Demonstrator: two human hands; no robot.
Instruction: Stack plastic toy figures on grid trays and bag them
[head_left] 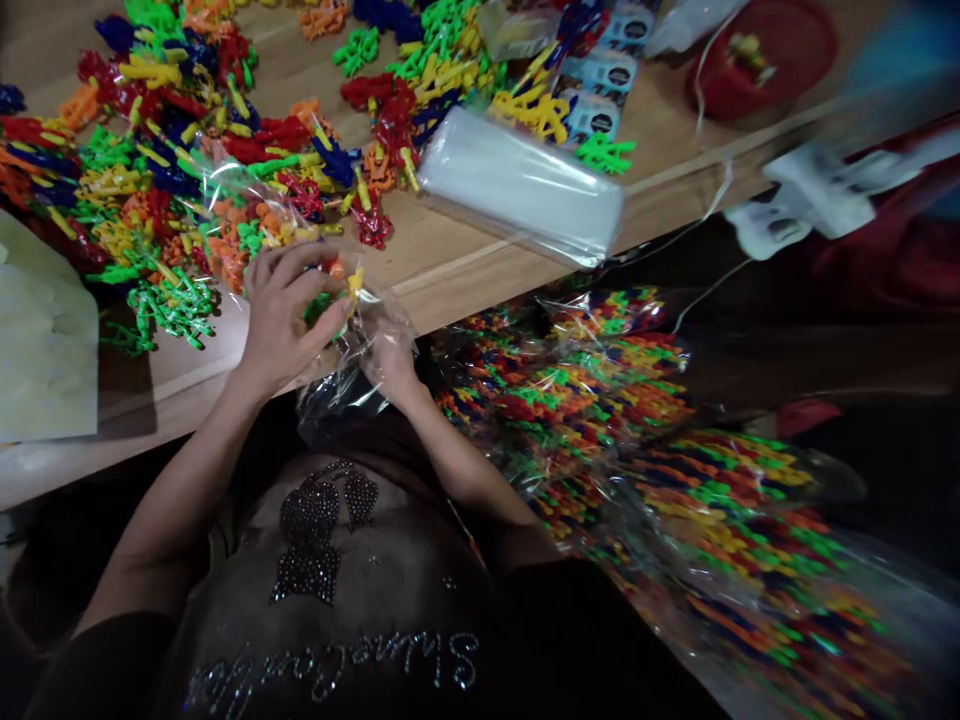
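Over the table's near edge, my left hand [289, 310] curls around small orange, green and yellow plastic toy figures [354, 283], whose lower part is hidden by the fingers. My right hand [390, 352] is closed on a clear plastic bag [341, 385]; the film covers part of its fingers and hangs down toward my lap. Beyond my left hand, another clear bag [247, 205] with orange and green figures in it lies against the pile. Loose plastic figures [172, 300] in green, red, yellow, blue and orange spread across the table.
A stack of clear bags [525, 185] lies on the wooden table [450, 270], near printed cards [596, 95] and a red container [761, 60]. A pale sheet [45, 340] is at left. Filled bags [585, 390] crowd below the table edge; a white clip [817, 195] with a cord is at right.
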